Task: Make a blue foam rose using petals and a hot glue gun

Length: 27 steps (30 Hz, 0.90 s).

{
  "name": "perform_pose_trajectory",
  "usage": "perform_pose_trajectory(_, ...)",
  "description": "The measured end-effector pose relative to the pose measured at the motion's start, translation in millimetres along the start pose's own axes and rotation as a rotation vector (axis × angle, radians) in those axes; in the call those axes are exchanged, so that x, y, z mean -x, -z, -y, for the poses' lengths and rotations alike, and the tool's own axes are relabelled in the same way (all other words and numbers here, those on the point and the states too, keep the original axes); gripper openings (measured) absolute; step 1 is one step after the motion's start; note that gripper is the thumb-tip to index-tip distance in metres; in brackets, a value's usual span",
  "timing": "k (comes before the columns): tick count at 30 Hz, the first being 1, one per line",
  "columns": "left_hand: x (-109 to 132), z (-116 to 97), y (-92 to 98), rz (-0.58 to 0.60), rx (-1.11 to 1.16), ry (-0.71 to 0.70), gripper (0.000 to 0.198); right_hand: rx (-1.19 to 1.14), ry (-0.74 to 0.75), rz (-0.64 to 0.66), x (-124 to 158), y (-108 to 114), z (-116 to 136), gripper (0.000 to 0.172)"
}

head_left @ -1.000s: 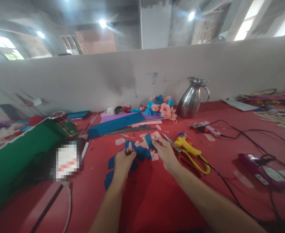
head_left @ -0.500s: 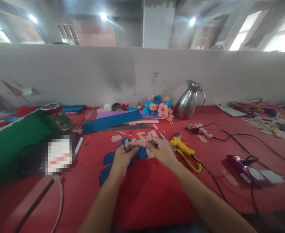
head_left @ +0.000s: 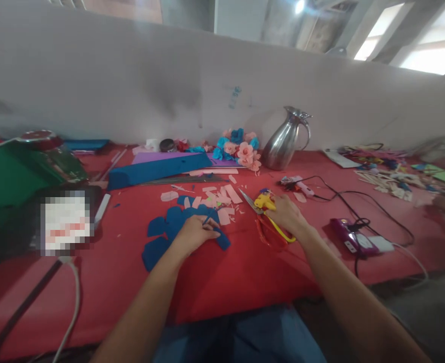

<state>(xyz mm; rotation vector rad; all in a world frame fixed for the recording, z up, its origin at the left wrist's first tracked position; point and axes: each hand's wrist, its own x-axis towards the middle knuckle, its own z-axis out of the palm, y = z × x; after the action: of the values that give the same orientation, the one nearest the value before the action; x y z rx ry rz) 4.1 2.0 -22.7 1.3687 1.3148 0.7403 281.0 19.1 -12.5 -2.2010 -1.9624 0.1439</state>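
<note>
My left hand is closed in a pinch over the blue paper pieces. A thin blue paper piece sticks up from its fingers. Several dark blue cut paper petals lie under and beside this hand. My right hand is wrapped round a yellow glue gun, hiding its handle. Beneath the gun lie scissors with red and yellow handles, blades pointing up and left. Small pink paper scraps are scattered between the hands.
Behind the scraps are a long blue paper strip and a bunch of paper flowers. A steel jug stands near the wall. Cables run to a purple power box at right. A jar stands at left.
My right hand has left the paper pieces, moved right and taken hold of the glue gun. My left hand stays over the blue paper. The view has tilted down.
</note>
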Motion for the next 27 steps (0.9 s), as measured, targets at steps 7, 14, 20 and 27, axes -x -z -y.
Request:
perform_pose_trajectory(7,-4.9,7.6,-3.0,-0.064,-0.048,-0.059,0.009,-0.356,-0.12,-0.136,28.7,33.3,3.7,0.023)
perform_pose_trajectory(14,-4.6,3.2,-3.4,-0.066,-0.141,-0.085,0.007,-0.767,0.187,0.488,103.5,44.5,34.1,0.024)
perform_pose_trajectory(20,-5.6,3.6,-2.2,-0.058,-0.118,-0.093,0.008,-0.666,0.215,0.361,109.1,30.5,38.7,0.029)
perform_pose_trajectory(27,-3.7,-1.0,-3.4,-0.064,-0.194,-0.099,0.008,-0.65,0.163,0.455,107.7,25.2,41.3,0.041)
